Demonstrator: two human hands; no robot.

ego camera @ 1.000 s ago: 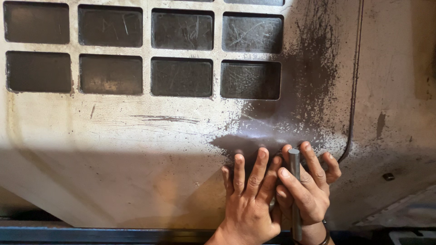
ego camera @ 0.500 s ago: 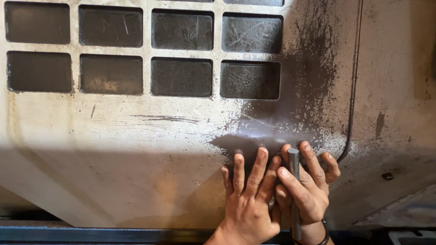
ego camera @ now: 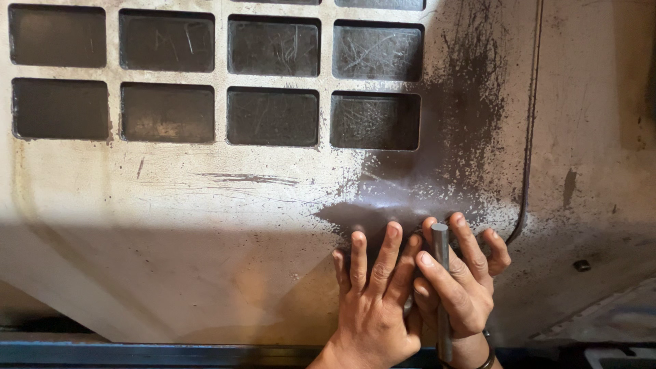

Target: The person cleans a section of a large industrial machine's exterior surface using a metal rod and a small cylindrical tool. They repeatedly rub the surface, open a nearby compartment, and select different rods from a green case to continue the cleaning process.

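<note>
- Head view: a large pale metal plate (ego camera: 205, 225) fills the frame, with two rows of dark rectangular recesses (ego camera: 273, 116) across its upper part.
- Below the rightmost recess lies a dark ground patch (ego camera: 410, 205), speckled with dust.
- The left hand (ego camera: 372, 301) lies flat on the plate at the lower edge of that patch, fingers spread, its grip wide and holding nothing.
- The right hand (ego camera: 458, 287), just beside the left and overlapping it, has its grip closed around a grey metal rod (ego camera: 441, 273), held upright with its top end at the patch's lower edge.
</note>
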